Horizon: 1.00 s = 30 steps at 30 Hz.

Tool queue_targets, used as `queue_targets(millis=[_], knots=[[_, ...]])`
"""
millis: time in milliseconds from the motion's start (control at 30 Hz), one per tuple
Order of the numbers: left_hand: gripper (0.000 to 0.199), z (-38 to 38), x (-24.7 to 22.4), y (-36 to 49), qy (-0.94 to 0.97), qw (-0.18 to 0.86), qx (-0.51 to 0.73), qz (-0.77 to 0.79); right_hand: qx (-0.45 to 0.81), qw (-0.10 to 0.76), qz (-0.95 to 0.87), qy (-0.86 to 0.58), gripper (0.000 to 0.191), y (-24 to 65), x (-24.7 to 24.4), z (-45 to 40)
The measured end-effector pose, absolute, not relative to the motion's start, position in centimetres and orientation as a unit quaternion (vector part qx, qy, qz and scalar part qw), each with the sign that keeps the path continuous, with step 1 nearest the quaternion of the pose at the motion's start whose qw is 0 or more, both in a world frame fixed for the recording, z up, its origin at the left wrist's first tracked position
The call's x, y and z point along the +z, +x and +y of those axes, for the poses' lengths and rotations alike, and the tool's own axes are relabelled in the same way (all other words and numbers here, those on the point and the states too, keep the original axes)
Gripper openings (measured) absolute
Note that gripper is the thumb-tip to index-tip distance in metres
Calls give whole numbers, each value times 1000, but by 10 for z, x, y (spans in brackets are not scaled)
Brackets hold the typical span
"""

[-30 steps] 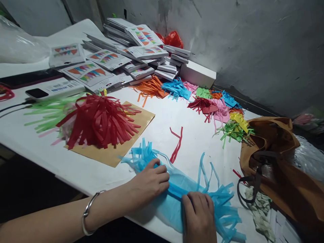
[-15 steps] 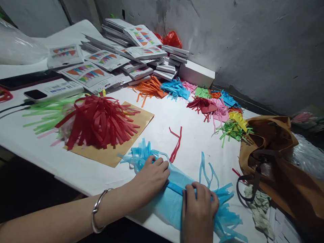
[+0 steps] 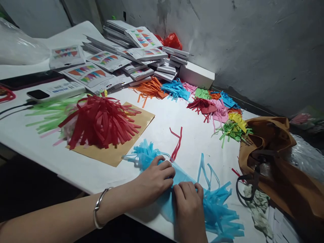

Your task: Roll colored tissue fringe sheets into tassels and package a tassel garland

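A blue tissue-paper tassel (image 3: 220,212) lies across the near edge of the white table, fringed at both ends and plain in the middle. My left hand (image 3: 157,177), with a silver bangle on the wrist, has its fingers curled on the plain middle part, close to the far-left fringe. Beside it, my right hand (image 3: 188,204) bends its fingers over the same middle part, nearer the right fringe. The folded strip between the hands is mostly hidden under them. Red tissue strips (image 3: 177,148) lie just beyond my left hand.
A red tassel pile (image 3: 101,123) rests on a brown envelope (image 3: 141,125) at left. Colourful tassels (image 3: 220,109) line the back, below stacked packets (image 3: 141,54). A brown bag (image 3: 268,162) stands at right. Further left are a phone (image 3: 30,79) and a white device (image 3: 55,91).
My right hand has slid left along the blue tissue, closer to my left hand. My left hand has shifted slightly right. The folded strip that showed between them is now mostly covered.
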<state>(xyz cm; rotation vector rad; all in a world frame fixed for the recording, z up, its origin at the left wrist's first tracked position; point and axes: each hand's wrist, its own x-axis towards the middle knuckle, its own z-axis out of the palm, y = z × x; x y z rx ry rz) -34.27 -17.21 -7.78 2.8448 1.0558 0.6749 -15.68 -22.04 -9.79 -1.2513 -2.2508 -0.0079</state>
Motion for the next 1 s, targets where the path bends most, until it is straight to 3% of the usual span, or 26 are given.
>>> queue_targets(millis=[167, 300, 600, 733, 1000], knots=[[15, -171, -79, -346, 924, 30, 180, 336, -12, 316, -839, -443, 32, -139, -104, -230], [12, -174, -81, -348, 927, 30, 164, 335, -75, 293, -846, -439, 32, -125, -111, -239], [6, -176, -58, -328, 894, 100, 75, 429, -78, 289, -760, -576, 14, -152, -105, -242], [8, -171, -57, -324, 887, 69, 76, 450, -79, 255, -739, -618, 16, -155, -99, -241], [26, -169, -72, -330, 947, -55, 157, 274, -1, 301, -789, -535, 27, -156, -106, -239]])
